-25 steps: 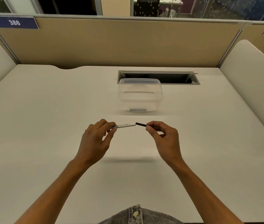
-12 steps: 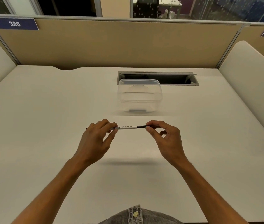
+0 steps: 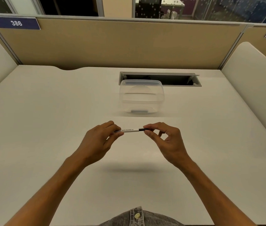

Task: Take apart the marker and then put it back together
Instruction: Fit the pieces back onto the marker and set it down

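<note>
A slim white whiteboard marker (image 3: 129,130) with black print is held level above the desk, between my two hands. My left hand (image 3: 98,141) pinches its left end with thumb and fingers. My right hand (image 3: 164,139) pinches the black cap (image 3: 141,129) at the marker's right end, between thumb and forefinger. The cap sits against the white barrel with no gap showing. Most of the cap and the marker's left end are hidden by my fingers.
A clear plastic container (image 3: 141,97) stands on the white desk (image 3: 47,128) just beyond my hands. Behind it is an open cable slot (image 3: 177,79) in the desk. A tan partition wall (image 3: 112,46) closes the back, and padded white side panels flank the desk.
One second ago the black cap was apart from the white barrel with a gap between them. My right hand has brought it leftward onto the barrel, and the two now meet.
</note>
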A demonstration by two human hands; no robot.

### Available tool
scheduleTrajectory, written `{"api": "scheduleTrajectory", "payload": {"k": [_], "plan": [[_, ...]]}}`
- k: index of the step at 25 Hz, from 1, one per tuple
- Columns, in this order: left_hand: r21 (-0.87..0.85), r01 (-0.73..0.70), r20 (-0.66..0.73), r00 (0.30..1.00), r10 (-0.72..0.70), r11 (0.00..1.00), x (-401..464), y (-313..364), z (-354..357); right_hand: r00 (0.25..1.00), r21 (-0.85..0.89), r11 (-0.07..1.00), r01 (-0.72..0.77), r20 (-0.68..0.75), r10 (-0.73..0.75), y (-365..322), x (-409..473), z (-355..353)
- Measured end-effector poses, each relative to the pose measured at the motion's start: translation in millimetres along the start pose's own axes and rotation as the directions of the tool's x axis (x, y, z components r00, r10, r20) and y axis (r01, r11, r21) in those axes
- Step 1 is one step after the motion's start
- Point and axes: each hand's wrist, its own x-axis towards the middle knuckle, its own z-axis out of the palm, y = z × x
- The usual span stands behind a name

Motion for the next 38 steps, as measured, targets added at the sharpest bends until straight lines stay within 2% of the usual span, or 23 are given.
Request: {"api": "scheduleTrajectory", "payload": {"k": [7, 11, 16, 22, 28, 34, 38], "plan": [[0.111, -0.119, -0.057, 0.990, 0.126, 0.987, 1.8, 6.5, -11.4, 0.997, -0.083, 0.995, 0.057, 0.049, -0.054, -9.0, 3.2, 1.1], [0.140, -0.148, -0.070, 0.985, 0.159, 0.979, 2.2, 8.7, -12.6, 0.994, -0.172, 0.985, 0.027, 0.113, -0.008, -10.5, 3.8, 5.4], [0.113, -0.154, -0.044, 0.986, 0.160, 0.982, 1.6, 12.7, -13.2, 0.993, -0.096, 0.995, -0.031, 0.112, 0.042, -12.5, 0.9, 8.6], [0.003, -0.104, -0.025, 0.994, 0.104, 0.995, 7.2, 10.2, -19.5, 0.972, -0.345, 0.910, 0.230, 0.115, -0.203, -16.1, 2.3, -2.1], [-0.130, -0.085, 0.022, 0.996, 0.088, 0.988, 6.9, 10.3, -23.4, 0.937, -0.401, 0.847, 0.349, 0.175, -0.303, -20.6, 6.6, -9.3], [-0.194, -0.101, 0.039, 0.993, 0.110, 0.976, 7.4, 14.0, -25.9, 0.946, -0.341, 0.887, 0.310, 0.202, -0.253, -22.9, 7.6, -7.6], [-0.059, -0.181, -0.021, 0.983, 0.180, 0.982, 9.1, 20.2, -31.5, 0.982, -0.223, 0.965, 0.136, 0.159, -0.102, -27.6, 4.3, -0.5]]}}
